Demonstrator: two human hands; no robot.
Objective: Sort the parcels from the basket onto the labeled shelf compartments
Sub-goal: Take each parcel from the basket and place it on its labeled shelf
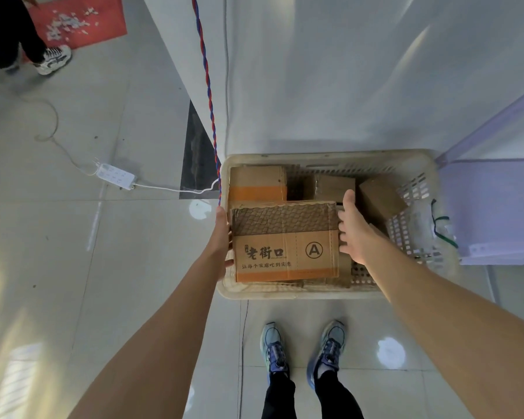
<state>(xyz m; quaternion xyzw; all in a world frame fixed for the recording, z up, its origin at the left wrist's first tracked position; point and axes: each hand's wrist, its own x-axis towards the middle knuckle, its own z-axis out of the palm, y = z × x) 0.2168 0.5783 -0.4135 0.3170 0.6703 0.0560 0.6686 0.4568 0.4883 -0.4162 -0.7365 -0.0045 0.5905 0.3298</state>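
Step in hand: lifting one parcel out of basket (315, 157), which sits on floor at 3 o'clock of view. Carton marked "A" (285, 246) at basket's 7 o'clock, clamped between both hands. Left hand (223, 234) grip closed on its 9 o'clock side, fingers hidden; right hand (356, 231) grip curled on its 3 o'clock edge, thumb up. Next, likely: raise carton over rim, carry to shelf (496, 207) at 3 o'clock, find compartment A; labels not visible.

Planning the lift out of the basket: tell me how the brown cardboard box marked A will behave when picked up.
The brown cardboard box marked A probably stays stiff: its faces look flat between the left hand and right hand. Its peeled upper layer, showing bare corrugation, could give under hard squeezing. Flat-sided, it likely won't roll.
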